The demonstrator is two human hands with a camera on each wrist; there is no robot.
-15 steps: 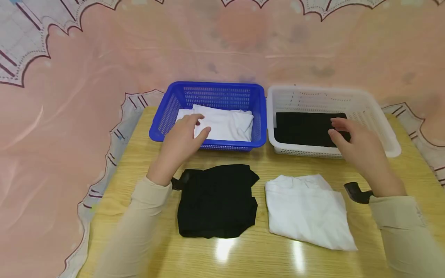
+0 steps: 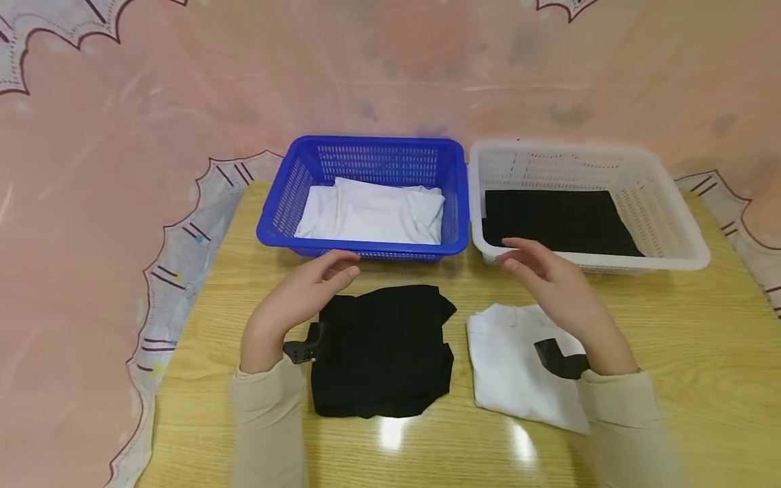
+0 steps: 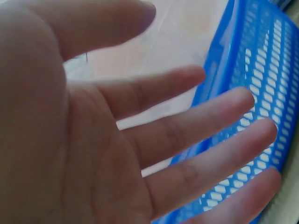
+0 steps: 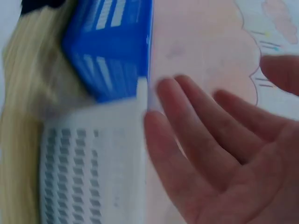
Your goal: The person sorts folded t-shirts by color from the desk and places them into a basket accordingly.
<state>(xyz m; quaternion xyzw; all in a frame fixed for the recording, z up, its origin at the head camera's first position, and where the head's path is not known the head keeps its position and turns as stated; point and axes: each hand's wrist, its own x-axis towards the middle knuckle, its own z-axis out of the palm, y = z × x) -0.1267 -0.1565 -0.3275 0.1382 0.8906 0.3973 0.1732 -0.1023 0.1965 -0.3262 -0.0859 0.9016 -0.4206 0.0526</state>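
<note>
My left hand (image 2: pixel 299 295) hovers between the blue basket (image 2: pixel 268 230) and a folded black garment (image 2: pixel 384 359); its relaxed fingers hold nothing. In the left wrist view its fingers (image 3: pixel 187 135) spread in front of the basket's perforated wall. My right hand (image 2: pixel 564 291), also empty, is over the far part of a folded white garment (image 2: pixel 512 366), its fingertips overlapping the near rim of the white basket (image 2: pixel 702 251). The forearm and wrist camera cover some of that garment. White folded cloth (image 2: pixel 384 213) lies inside the blue basket, black folded cloth (image 2: pixel 549 217) inside the white one.
Both baskets stand side by side at the back of the wooden table (image 2: pixel 201 386). Behind them hangs a pink patterned cloth (image 2: pixel 366 74), which also runs down the table's left side. A small black wrist camera (image 2: pixel 558 359) juts inward from the right wrist.
Both hands have drawn back from over the baskets toward the near side, and the right hand has also moved left. The head view has shifted slightly. The garments stay in place.
</note>
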